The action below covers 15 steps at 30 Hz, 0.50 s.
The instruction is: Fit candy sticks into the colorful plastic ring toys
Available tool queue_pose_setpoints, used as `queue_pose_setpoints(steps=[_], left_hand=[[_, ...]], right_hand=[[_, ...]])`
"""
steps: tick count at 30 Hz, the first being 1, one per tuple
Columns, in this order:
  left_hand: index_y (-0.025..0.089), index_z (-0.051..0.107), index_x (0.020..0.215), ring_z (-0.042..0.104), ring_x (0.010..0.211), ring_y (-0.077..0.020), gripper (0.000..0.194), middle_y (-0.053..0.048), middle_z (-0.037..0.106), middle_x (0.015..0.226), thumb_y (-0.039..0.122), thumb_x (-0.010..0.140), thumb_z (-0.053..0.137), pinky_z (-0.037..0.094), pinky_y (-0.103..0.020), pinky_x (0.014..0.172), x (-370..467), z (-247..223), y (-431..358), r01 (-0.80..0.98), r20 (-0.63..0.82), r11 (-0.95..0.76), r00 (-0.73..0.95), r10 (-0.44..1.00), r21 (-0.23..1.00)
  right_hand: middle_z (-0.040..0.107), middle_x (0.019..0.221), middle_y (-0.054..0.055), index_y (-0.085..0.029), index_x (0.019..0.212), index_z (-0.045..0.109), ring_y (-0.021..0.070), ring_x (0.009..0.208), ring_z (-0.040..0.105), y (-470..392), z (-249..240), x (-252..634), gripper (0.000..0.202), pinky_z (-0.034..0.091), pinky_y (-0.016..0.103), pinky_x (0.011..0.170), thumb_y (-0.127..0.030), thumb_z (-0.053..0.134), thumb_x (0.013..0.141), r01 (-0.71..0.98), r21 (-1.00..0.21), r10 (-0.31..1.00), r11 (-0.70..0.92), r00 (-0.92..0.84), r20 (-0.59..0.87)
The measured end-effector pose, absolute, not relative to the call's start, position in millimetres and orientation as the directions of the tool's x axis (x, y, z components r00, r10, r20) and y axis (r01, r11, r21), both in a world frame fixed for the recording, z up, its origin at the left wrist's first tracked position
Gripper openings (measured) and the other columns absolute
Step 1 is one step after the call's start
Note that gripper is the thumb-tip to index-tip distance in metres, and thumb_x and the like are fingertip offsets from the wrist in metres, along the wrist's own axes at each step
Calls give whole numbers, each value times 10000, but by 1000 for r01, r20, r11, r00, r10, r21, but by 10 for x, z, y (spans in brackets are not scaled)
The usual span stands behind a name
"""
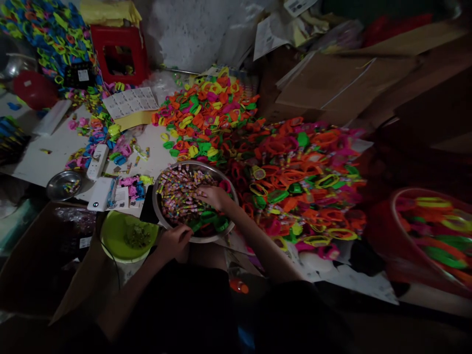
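Observation:
A round metal bowl in front of me holds many small, colourfully wrapped rolls. Green watch-shaped plastic pieces lie inside it at the near right side. My right hand reaches over the right rim, its fingers pinched together down among the rolls; what is between the fingertips is hidden. By the near left rim, my left hand is closed with the fingertips together, and I cannot make out anything in it. The light is dim and small details are blurred.
Heaps of bright plastic watch-like pieces spread right of and behind the bowl. A green basin stands at left, near a small metal dish and a white power strip. A red tub is far right, a red stool behind.

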State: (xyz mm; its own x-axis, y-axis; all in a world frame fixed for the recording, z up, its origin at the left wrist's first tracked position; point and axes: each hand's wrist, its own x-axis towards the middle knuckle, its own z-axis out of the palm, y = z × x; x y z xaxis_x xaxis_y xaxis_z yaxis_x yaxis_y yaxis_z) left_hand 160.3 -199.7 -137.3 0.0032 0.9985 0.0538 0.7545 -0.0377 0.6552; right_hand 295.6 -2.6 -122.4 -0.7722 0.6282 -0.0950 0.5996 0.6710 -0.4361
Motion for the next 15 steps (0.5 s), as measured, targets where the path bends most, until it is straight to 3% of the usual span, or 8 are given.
queue_pose_setpoints(steps=[5, 15], left_hand=[[209, 606, 912, 626, 794, -125, 152, 13, 667, 879, 285, 907, 475, 435, -207, 724, 1609, -1372, -2002, 768, 51, -26, -9, 999, 640], [209, 602, 912, 622, 783, -118, 154, 19, 667, 891, 289, 911, 471, 423, -206, 716, 1612, -1369, -1996, 771, 12, 4, -15, 1000, 637]], right_hand=[[610, 1176, 68, -185, 1166, 588, 168, 1040, 591, 29, -1233, 2794, 351, 430, 218, 867, -354, 453, 890, 603, -473, 667, 643, -744, -42], [615, 1157, 101, -164, 1205, 564, 228, 1077, 586, 26, -1282, 2641, 396, 439, 285, 931, -288, 531, 831, 622, -446, 651, 644, -751, -107]])
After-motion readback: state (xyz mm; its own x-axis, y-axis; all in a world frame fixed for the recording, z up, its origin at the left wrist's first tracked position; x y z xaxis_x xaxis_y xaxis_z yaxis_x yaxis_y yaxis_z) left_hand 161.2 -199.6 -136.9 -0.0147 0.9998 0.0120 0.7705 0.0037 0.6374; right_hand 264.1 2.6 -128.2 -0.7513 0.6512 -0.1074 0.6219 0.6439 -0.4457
